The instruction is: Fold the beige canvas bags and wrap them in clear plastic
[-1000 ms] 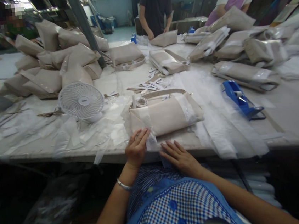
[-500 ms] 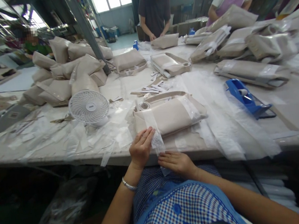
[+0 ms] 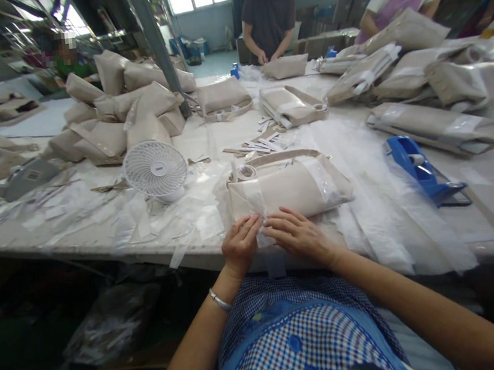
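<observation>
A beige handbag (image 3: 286, 195), folded flat with its strap along the top, lies in front of me near the table edge. A clear plastic strip (image 3: 255, 195) wraps round its left part, and another crosses its right end. My left hand (image 3: 241, 243) is closed, pinching the plastic strip at the bag's lower front edge. Opposite it, my right hand (image 3: 298, 233) has its fingertips on the same strip, fingers close to the left hand's and thumb hidden underneath. The fingertips of both hands nearly meet there.
A white fan (image 3: 156, 168) stands to the left, and a blue tape dispenser (image 3: 424, 172) to the right. Clear plastic sheets (image 3: 373, 213) lie beside the bag. Beige bags (image 3: 105, 138) are piled left and right. Two people (image 3: 269, 18) stand across the table (image 3: 220, 143).
My right hand has moved up from below the table edge to the bag's front edge, beside my left hand. The left hand keeps its pinch at the strip. The view has shifted slightly.
</observation>
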Available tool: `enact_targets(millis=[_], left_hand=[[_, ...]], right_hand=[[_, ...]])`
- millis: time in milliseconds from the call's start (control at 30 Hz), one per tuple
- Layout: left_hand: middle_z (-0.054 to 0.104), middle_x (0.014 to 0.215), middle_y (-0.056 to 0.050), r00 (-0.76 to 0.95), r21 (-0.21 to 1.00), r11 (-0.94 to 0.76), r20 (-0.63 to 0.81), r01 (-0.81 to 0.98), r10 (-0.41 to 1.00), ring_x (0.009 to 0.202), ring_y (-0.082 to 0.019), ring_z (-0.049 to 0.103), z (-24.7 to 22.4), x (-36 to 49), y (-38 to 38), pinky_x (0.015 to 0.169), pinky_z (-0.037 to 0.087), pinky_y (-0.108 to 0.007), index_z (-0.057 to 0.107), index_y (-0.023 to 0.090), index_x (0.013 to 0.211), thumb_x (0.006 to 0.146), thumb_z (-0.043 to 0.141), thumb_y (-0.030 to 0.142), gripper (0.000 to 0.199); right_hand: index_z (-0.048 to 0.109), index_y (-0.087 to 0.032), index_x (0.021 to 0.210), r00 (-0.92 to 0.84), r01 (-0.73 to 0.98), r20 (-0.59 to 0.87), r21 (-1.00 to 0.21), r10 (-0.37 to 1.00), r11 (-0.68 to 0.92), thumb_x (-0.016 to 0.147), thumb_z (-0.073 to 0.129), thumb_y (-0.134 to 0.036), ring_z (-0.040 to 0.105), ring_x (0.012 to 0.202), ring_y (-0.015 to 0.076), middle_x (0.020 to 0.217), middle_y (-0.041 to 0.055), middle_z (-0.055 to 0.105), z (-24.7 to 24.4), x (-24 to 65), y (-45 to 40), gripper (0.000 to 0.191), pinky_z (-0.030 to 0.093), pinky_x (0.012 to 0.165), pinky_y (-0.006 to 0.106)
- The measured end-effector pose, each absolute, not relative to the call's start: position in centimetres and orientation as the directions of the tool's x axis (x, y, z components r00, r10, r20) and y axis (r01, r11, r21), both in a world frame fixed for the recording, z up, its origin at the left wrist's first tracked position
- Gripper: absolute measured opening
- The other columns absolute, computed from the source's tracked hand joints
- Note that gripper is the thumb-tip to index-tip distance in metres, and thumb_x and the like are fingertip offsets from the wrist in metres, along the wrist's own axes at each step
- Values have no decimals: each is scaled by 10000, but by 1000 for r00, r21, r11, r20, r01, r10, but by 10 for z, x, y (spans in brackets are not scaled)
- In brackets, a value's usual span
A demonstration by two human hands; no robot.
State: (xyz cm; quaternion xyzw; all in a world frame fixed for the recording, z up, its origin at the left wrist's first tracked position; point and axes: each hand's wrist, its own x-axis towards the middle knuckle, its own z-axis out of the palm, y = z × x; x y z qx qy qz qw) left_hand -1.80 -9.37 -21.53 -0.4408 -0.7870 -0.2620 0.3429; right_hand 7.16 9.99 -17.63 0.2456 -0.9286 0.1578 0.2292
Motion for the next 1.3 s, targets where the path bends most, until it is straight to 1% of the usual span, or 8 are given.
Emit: enact_targets(millis=[67,167,300,600,767,967,1200,1300], left_hand=[[698,1245,5,-380,117,473,772,873,510,1086,-198,660,-216,-18,-94,942,565,-325,634,243,1296,906,601,58,434],[693,1256,7,-402,140,475,759,869,511,1108,-187,650,-218,-19,-94,969,550,-315,627,256,1306,906,607,60,446],[685,1272,-5,-417,162,459,737,873,532,1117,-163,649,-217,-21,-97,997,533,-291,595,262,1346,919,597,80,464],[653,1317,18,-416,129,482,721,867,555,1092,-180,639,-215,-20,-99,947,561,-288,579,277,1369,917,617,111,483],[647,1327,13,-423,135,482,713,865,559,1108,-180,635,-217,-19,-99,963,559,-299,559,285,1388,923,615,120,497],[652,1321,8,-420,148,468,717,871,556,1119,-185,638,-218,-20,-99,969,557,-309,557,285,1388,921,614,117,499],[597,1399,-54,-448,268,366,646,891,618,1297,-214,546,-208,-13,-108,1116,469,-388,553,210,1380,913,602,122,477],[627,1359,-74,-402,203,367,671,908,623,1264,-222,572,-204,-13,-108,1095,482,-372,595,191,1323,907,641,159,420]], right_hand=[[601,-217,1326,-727,-552,538,-86,-428,829,973,523,-139,530,1303,214,1329,90,643,-178,61,103,370,346,1198,470],[676,-208,1165,-612,-605,628,19,-481,796,971,538,-136,630,1105,188,1089,47,735,-181,54,107,249,462,1097,409],[707,-199,1010,-545,-639,683,37,-486,768,952,585,-135,661,906,163,881,14,744,-179,56,110,149,550,909,329],[686,-188,1058,-582,-693,600,-15,-548,721,959,586,-160,683,936,168,960,22,762,-175,75,115,143,529,965,363],[660,-206,1099,-667,-613,642,-182,-380,769,931,658,-272,685,922,161,980,33,753,-163,79,112,180,485,1042,378],[638,-183,1102,-736,-486,586,-108,-339,867,968,577,-240,618,1081,219,1069,75,707,-181,45,99,159,423,1119,427],[641,-184,1146,-721,-419,634,-75,-281,905,971,530,-161,567,1133,223,1121,90,680,-207,41,95,209,428,1108,412],[644,-174,1152,-714,-411,638,-50,-287,910,973,533,-170,571,1135,232,1128,96,682,-207,40,93,212,431,1110,419]])
